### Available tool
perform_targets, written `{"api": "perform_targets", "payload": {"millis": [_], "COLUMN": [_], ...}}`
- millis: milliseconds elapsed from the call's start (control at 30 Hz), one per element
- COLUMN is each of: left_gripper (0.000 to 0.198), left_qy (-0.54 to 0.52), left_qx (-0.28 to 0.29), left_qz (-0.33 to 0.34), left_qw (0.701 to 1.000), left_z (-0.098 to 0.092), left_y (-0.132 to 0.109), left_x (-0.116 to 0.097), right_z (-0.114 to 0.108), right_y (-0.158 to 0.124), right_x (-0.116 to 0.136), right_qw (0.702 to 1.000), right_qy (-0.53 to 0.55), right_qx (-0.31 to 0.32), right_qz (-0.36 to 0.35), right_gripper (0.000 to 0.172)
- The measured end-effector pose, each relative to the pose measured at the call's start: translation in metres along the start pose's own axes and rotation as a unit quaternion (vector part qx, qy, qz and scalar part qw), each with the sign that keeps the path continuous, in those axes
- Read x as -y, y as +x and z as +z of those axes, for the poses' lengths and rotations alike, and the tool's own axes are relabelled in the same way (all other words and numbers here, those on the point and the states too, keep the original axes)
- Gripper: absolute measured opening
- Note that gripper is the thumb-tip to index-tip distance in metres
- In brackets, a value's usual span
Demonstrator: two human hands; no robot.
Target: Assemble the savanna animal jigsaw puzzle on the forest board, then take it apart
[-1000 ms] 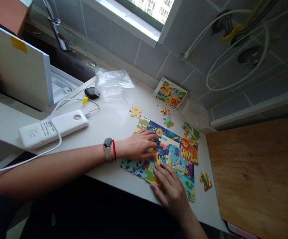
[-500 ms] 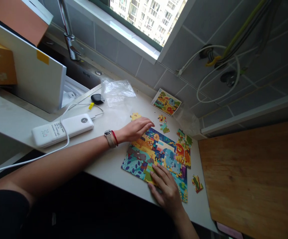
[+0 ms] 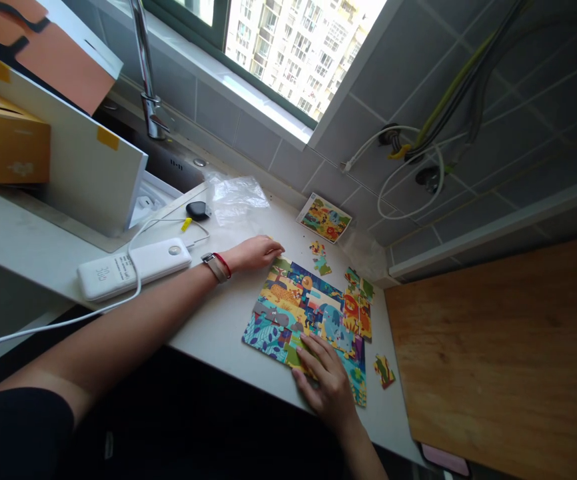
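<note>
Fingers spread, my right hand [image 3: 324,380] lies on the lower part of a partly joined animal jigsaw puzzle [image 3: 281,297] with an elephant and a leopard. My left hand [image 3: 253,253] rests on the counter just beyond the puzzle's upper left corner, its fingers curled together. Whatever they hold, if anything, is hidden; a sliver of yellow shows behind them. A joined lion section [image 3: 357,310] lies against the puzzle's right side. Loose puzzle pieces [image 3: 321,264] lie above it, and a green and yellow piece [image 3: 383,371] lies to the right.
A picture card [image 3: 324,218] leans by the wall near clear plastic bags [image 3: 241,199]. Left of my arm are a white power bank [image 3: 113,273] with a cable and a black object [image 3: 197,211]. A wooden board [image 3: 488,353] borders the right; a sink [image 3: 168,160] lies behind.
My left hand has drawn back left from the puzzle's top edge, its fingers now curled, covering where a yellow piece lay. My right hand stays on the puzzle. The view has shifted slightly.
</note>
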State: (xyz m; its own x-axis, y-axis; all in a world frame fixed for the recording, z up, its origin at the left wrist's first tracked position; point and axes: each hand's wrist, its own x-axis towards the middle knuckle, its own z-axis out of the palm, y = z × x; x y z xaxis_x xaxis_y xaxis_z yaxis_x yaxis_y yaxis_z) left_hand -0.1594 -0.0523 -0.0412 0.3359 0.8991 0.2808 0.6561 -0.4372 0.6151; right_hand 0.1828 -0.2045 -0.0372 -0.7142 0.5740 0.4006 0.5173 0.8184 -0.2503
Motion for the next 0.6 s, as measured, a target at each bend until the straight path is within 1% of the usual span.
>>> {"api": "perform_targets", "payload": {"millis": [100,200,600], "left_gripper": [0.028,0.029,0.033], "left_qy": [0.01,0.019,0.048], "left_qx": [0.011,0.011,0.019], "left_qz": [0.027,0.038,0.036], "left_qw": [1.0,0.999,0.998], "left_z": [0.0025,0.0024,0.0001], "left_y": [-0.0015,-0.0033,-0.0052], "left_x": [0.0027,0.0034,-0.0015], "right_z": [-0.0005,-0.0017,-0.0008], "right_y": [0.0008,0.0019,0.0006], "right_x": [0.001,0.0021,0.0007], "right_qw": [1.0,1.0,1.0], "right_qy": [0.001,-0.001,-0.011], "right_qx": [-0.006,-0.008,-0.006], "right_qz": [0.002,-0.001,-0.002], "right_gripper": [0.035,0.034,0.032]}}
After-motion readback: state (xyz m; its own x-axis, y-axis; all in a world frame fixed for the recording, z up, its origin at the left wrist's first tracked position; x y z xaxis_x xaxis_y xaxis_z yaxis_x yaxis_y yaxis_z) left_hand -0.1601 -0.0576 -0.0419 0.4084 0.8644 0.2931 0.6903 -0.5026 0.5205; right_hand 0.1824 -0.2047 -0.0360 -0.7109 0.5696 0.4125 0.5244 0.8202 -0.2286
